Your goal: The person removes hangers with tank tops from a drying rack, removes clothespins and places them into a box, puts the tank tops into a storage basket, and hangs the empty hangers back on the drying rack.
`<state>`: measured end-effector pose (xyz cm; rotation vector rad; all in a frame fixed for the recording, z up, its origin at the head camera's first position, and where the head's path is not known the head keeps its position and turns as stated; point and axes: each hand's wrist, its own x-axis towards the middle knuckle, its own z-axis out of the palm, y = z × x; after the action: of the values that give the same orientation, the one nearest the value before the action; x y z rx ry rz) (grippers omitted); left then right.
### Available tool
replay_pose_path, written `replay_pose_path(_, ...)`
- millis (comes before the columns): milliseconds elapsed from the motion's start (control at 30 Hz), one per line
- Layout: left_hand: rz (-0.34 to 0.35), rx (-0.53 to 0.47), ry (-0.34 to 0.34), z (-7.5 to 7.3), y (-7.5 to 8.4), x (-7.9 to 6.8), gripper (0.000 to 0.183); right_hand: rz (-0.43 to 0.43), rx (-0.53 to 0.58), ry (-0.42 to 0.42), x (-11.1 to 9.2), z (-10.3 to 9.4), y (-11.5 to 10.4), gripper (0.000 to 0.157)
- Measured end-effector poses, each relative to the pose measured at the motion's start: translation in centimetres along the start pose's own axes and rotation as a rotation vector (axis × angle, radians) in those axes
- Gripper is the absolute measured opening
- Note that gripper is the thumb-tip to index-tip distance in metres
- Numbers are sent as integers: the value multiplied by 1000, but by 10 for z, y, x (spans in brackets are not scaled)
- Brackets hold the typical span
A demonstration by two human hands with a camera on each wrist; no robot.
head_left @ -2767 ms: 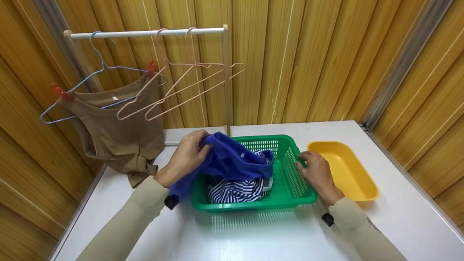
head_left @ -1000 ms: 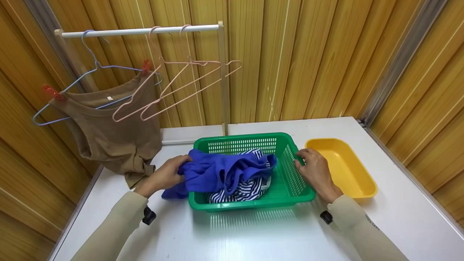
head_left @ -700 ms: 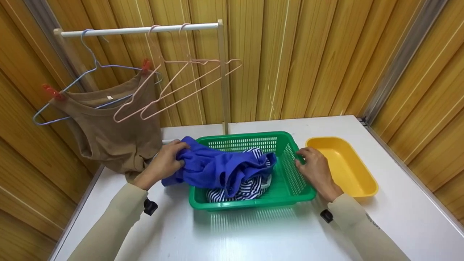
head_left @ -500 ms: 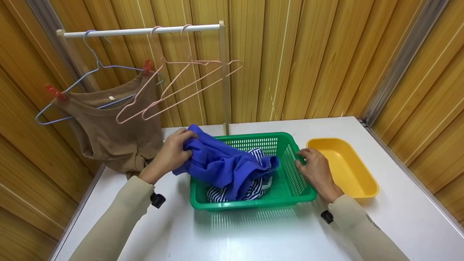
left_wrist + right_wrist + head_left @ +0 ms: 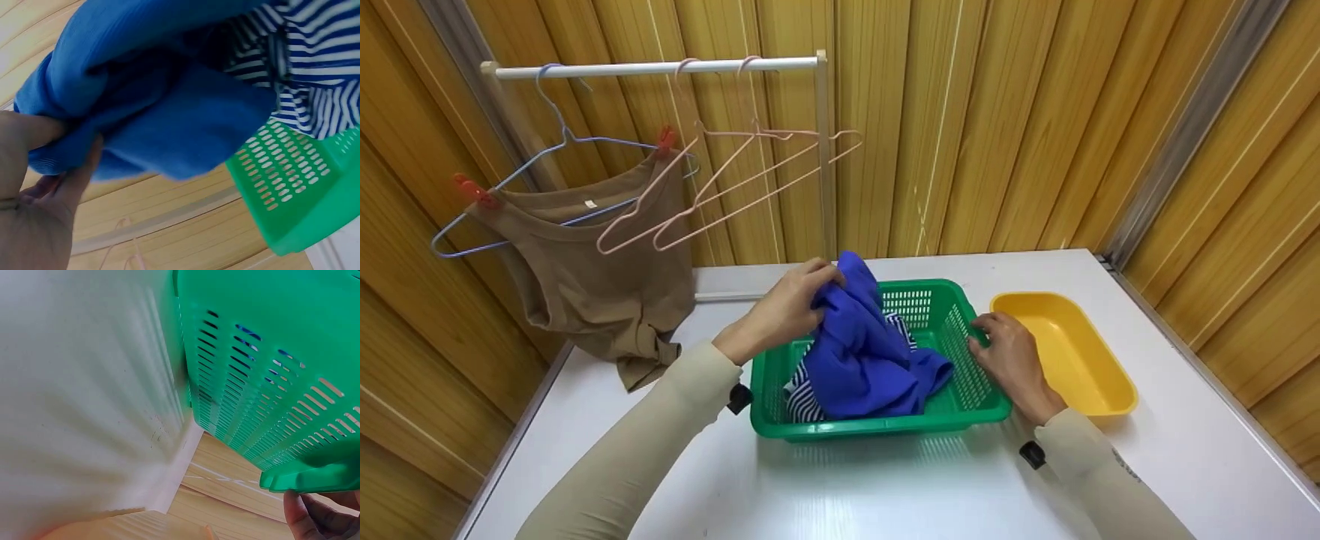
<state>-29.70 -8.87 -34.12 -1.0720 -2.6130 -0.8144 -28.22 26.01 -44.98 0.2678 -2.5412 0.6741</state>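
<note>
My left hand (image 5: 791, 307) pinches a bunched blue shirt (image 5: 859, 360) between thumb and fingers, its upper end raised over the green basket (image 5: 877, 429). The lower part of the shirt drapes down into the basket. Beneath it shows a navy-and-white striped garment (image 5: 804, 397), mostly covered in the head view; more of the striped cloth (image 5: 323, 50) appears in the left wrist view. At the basket's right side, my right hand (image 5: 1012, 360) grips the rim. The right wrist view has its fingertips (image 5: 298, 514) at the rim's edge, beside the slotted wall (image 5: 242, 382).
A yellow tray (image 5: 1125, 401) stands right of the basket on the white table (image 5: 825, 502). Behind, left, is a rack with a white rail (image 5: 622, 69). It bears pink hangers (image 5: 720, 178) and a blue hanger (image 5: 529, 161), where red clips (image 5: 472, 191) hold a brown top (image 5: 600, 255).
My left hand has lifted the blue shirt from the basket's left edge and carried it right, over the basket. The shirt's left end no longer hangs outside. The right hand stays at the rim.
</note>
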Motion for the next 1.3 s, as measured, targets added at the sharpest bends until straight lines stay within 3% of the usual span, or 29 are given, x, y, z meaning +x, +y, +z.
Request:
replay_pose_path(100,-44,122,-158,10,-8,-5,35,-4,-1,2,0,2,0,21)
replay_pose_path(267,-209,209,-445,19,-19,-19,35,-2,-2,-1,0,1,0,23)
replay_pose_path(367,-253,210,-516,20,-23,-25,36,6,-1,-12,1,0,-1,25)
replay_pose_path(467,-253,199,-508,15,-24,-28,42,12,5,-19,1,0,-1,25)
replay_pose_path(633,-271,158,-432,0,-22,-31,46,22,12,-22,0,0,-1,24)
replay_pose_path(900,-226,196,-206,-38,-11,-35,40,15,14,-11,0,-1,0,22)
replay_pose_path(1067,-246,203,-2,-66,-8,-44,37,14,6,-6,0,-1,1,21)
replay_pose_path(1300,-221,197,362,-105,-17,-70,28,17,13,-13,0,1,1,21)
